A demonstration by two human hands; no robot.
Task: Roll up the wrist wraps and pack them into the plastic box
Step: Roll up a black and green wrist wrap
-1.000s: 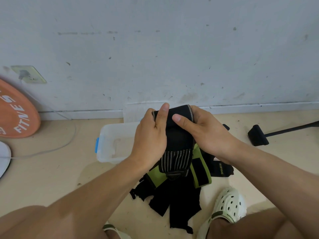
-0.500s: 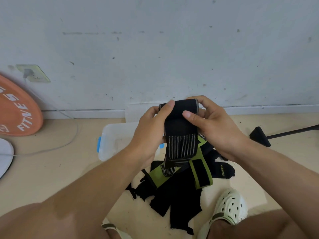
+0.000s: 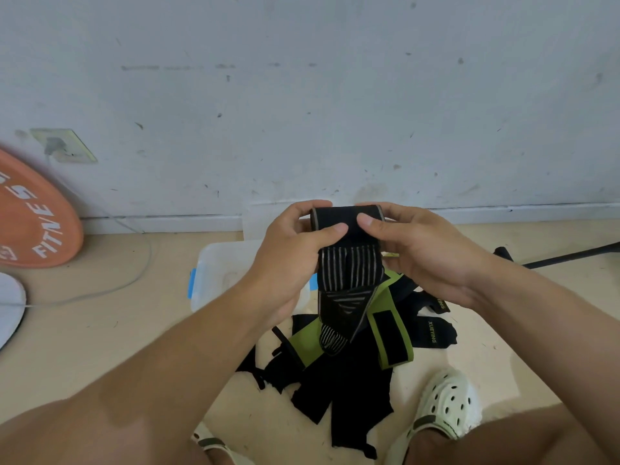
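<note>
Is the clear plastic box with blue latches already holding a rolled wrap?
No: the clear plastic box shows a bare interior, and the black striped wrap is gripped by both hands.

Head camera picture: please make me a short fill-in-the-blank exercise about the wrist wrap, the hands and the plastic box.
1. Both hands, the left hand and the right hand, hold one black wrist wrap with grey ____.
2. The clear plastic box has ____ latches.
3. The box stands on the ____.
4. The pile of wraps below holds black and ____ pieces.

Missing words: stripes; blue; floor; green
</note>
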